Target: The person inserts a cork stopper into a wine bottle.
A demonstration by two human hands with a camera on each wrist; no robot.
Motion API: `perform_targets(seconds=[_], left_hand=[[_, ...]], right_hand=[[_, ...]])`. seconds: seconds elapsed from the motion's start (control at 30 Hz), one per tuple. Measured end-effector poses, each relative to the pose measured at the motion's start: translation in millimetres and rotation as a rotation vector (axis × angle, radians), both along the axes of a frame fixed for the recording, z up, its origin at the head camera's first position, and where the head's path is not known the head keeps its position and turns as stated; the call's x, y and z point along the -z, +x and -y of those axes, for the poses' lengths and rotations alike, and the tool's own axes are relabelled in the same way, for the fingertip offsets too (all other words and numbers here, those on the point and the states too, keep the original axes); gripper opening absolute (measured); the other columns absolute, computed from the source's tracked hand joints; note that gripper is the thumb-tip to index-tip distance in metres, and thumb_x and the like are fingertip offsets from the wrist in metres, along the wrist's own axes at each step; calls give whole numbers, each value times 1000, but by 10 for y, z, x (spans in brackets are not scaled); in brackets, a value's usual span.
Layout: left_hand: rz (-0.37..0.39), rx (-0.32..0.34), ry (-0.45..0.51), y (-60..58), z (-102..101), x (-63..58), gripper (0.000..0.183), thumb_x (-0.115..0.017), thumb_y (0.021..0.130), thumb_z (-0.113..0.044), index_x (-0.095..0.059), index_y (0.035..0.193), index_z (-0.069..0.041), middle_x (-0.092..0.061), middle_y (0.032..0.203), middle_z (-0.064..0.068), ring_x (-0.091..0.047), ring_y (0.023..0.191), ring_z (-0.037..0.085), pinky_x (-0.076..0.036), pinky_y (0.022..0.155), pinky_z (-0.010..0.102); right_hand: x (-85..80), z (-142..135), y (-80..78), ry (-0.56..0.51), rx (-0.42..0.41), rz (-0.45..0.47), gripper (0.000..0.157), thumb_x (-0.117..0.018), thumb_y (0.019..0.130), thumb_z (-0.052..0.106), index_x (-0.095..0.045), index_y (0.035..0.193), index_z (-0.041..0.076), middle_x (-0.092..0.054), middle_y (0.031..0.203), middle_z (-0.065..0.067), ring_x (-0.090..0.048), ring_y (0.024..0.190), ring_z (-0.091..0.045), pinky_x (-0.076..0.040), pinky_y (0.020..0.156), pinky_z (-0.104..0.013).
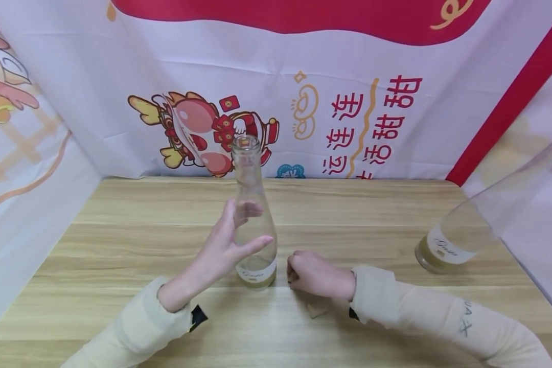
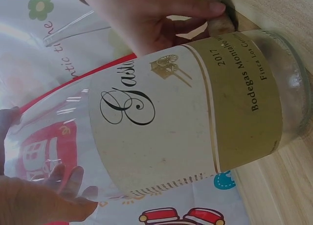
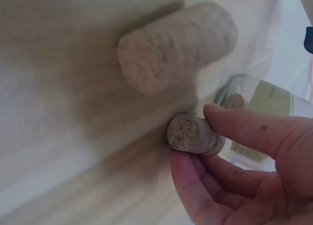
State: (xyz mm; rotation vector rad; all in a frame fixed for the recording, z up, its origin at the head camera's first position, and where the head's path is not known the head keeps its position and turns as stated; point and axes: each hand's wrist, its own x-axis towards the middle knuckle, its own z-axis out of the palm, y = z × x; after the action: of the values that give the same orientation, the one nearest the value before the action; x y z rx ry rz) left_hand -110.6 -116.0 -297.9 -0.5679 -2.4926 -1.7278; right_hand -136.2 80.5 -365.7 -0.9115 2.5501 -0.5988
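A clear glass wine bottle (image 1: 257, 255) with a white and gold label stands upright in the middle of the table. My left hand (image 1: 223, 245) holds it round the shoulder, thumb across the front and fingers behind, showing through the glass. Close beside the bottle's base, my right hand (image 1: 315, 274) pinches a short cork (image 3: 193, 134) between thumb and fingers, low over the table. Another cork (image 3: 178, 46) lies on its side; in the head view this loose cork (image 1: 318, 308) is partly hidden below the right wrist.
A second clear bottle (image 1: 451, 245) with a similar label stands at the right side of the wood-grain table (image 1: 133, 220). White printed cloth (image 1: 276, 56) hangs behind the table and along both sides.
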Motion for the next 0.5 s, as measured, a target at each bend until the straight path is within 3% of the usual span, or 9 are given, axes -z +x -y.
perform_targets(seconds=[0.23, 0.5], left_hand=[[9, -1, -6, 5, -3, 1, 56, -69, 81, -17, -34, 123, -8, -47, 125, 9, -44, 120, 23, -32, 103, 46], [-8, -2, -5, 6, -4, 0, 55, -69, 81, -16, -34, 122, -7, -47, 125, 9, -45, 119, 23, -33, 103, 46]], right_hand=[[-156, -28, -110, -85, 58, -120, 16, -65, 80, 4, -61, 93, -5, -59, 82, -7, -53, 68, -11, -49, 62, -23], [-507, -41, -178, -241, 159, -247, 19, -67, 80, 4, -61, 96, -3, -59, 85, -7, -57, 75, -14, -50, 64, -20]])
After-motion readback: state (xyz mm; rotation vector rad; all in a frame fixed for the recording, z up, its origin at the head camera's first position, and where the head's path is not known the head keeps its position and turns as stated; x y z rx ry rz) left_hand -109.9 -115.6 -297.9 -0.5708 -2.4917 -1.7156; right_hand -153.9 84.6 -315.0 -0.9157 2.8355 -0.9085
